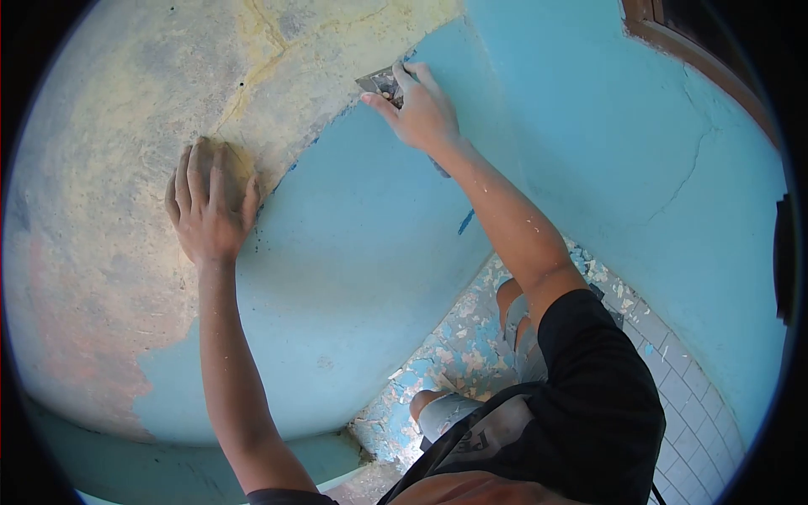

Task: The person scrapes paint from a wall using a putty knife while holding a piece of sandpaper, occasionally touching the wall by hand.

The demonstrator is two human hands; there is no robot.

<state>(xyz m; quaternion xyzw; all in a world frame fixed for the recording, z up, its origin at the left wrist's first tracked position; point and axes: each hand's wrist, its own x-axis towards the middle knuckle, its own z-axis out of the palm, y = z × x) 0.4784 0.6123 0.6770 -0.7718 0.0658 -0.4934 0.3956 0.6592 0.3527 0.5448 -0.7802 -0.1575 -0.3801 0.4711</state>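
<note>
Head view looks down along both arms at a rounded wall. The flat grey metal scraper blade (380,82) is dull and speckled with paint, and it lies against the wall right at the ragged edge where the turquoise paint (370,252) meets the bare, cracked yellowish plaster (126,151). The right hand (421,109) is closed around the scraper, fingers laid over the blade's back. The left hand (209,202) holds nothing; it is open and pressed flat on the stripped plaster, well apart from the tool. The plaster shows patches of pink and grey lower down. Below, the white tiled floor (686,421) is littered with turquoise paint flakes (459,345). A brown wooden frame (673,42) sits at the upper right.
</note>
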